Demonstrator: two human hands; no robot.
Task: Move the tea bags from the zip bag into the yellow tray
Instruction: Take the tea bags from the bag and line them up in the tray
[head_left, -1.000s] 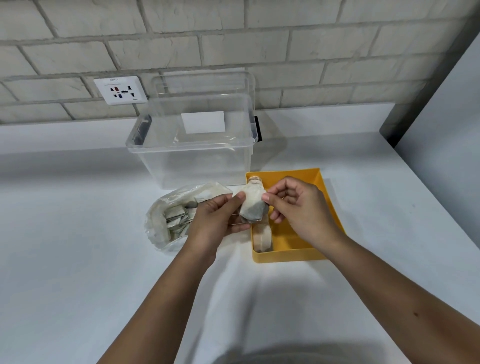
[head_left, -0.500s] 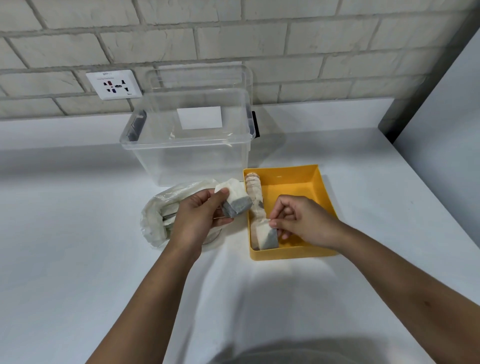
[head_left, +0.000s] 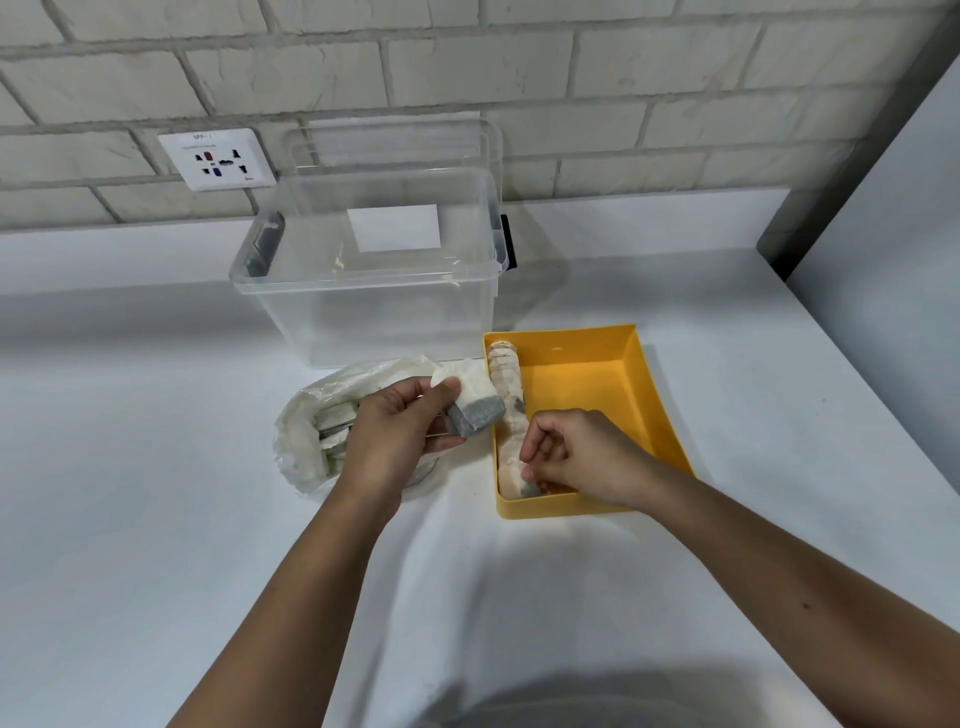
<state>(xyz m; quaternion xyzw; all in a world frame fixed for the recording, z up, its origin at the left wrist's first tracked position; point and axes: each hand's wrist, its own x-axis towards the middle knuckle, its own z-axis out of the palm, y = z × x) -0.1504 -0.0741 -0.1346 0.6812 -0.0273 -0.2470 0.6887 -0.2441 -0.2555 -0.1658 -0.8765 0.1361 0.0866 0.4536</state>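
The yellow tray lies on the white counter, with a row of tea bags standing along its left wall. My right hand is low inside the tray's near left corner, fingertips pinching a tea bag at the near end of that row. My left hand hovers between bag and tray and grips a small stack of tea bags, white with grey ends. The clear zip bag lies left of the tray, partly under my left hand, with more tea bags inside.
A clear plastic storage box stands open just behind the zip bag and tray, its lid leaning on the brick wall. A wall socket is up left. A grey panel borders the counter on the right.
My right hand took one tea bag from the stack, carried it down into the tray and now sets it at the near end of the row. My left hand keeps the stack.
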